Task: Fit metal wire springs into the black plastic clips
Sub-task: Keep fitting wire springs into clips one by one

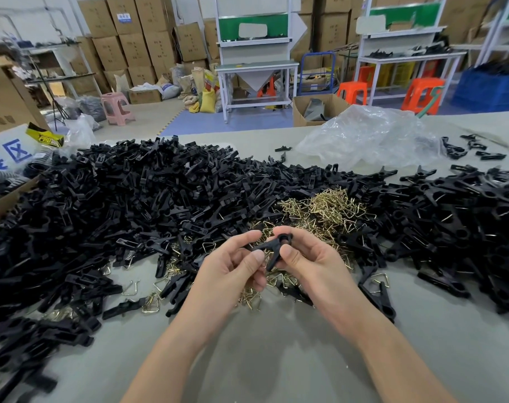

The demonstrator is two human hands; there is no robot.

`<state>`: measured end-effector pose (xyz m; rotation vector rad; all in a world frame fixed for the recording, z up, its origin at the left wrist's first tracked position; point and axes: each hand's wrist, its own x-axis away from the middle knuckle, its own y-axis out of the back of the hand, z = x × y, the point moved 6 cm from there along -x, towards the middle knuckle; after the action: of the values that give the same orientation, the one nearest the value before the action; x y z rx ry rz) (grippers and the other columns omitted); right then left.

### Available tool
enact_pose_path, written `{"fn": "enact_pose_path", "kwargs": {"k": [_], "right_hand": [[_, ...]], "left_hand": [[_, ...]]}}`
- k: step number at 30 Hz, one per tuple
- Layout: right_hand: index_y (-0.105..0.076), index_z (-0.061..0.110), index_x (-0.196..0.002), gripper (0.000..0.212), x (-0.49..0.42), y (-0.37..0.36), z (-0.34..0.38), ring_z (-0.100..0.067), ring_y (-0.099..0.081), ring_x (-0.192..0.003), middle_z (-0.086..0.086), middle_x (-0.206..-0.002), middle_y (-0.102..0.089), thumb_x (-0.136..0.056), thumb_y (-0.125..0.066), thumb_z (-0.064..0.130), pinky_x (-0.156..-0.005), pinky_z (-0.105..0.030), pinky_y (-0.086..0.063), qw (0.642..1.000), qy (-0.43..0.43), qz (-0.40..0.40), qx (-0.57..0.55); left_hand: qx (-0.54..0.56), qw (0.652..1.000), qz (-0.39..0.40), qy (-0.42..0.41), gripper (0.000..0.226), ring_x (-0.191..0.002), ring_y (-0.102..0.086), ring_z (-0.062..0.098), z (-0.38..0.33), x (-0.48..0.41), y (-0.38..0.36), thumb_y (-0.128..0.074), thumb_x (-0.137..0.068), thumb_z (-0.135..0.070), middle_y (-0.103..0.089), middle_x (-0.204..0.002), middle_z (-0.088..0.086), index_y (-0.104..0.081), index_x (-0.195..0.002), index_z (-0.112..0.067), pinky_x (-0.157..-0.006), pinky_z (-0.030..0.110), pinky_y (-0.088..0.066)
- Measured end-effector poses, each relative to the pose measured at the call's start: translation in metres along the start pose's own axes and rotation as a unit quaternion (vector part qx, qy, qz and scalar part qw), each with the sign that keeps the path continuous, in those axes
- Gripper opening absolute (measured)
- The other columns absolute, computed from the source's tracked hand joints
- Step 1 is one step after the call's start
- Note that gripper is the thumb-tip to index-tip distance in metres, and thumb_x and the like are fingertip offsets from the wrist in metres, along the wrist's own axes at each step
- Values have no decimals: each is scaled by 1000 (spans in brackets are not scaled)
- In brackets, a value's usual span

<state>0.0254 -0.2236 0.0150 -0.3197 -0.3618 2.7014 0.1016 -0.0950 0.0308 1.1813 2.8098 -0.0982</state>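
The single camera sits on my head, facing forward and down over the flat grey table top (247, 359). My left hand (230, 266) and right hand (308, 257) are close beneath it, near mid-frame, forearms entering from the bottom edge. The small black plastic clip (272, 248) I pinch between them shows sharply. The wide lens curves the table's far edge and reaches the stacked brown cardboard boxes (131, 39) far behind.

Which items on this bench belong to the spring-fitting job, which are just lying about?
Job: black clip pinched by left hand and right hand; brass-coloured wire springs pile; heaps of black clips.
Lying about: clear plastic bag; cardboard box; yellow-black packet.
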Motion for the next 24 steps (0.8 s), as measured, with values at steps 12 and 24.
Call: {"fn": "enact_pose_path", "kwargs": {"k": [12,24], "right_hand": [[-76,19,-114,33,-3,-2,-7,-21,-69,-98,-9,-106,-73,-82,-74,27,-93,-32,-56,994,-32,16,-102],[-75,23,-116,27,0,-4,-9,-19,-69,-105,-6,-115,-73,-90,-66,20,-92,-27,-54,996,-53,36,-61]], "left_hand": [[2,1000,9,11,34,-59,-61,13,-2,1,-1,-63,-96,-9,-66,-69,1,-60,-127,-22,-57,23,-52],[-67,998,14,-2,32,-59,-60,12,0,1,4,-63,-97,-11,-63,-63,-5,-59,-125,-26,-59,22,-51]]}}
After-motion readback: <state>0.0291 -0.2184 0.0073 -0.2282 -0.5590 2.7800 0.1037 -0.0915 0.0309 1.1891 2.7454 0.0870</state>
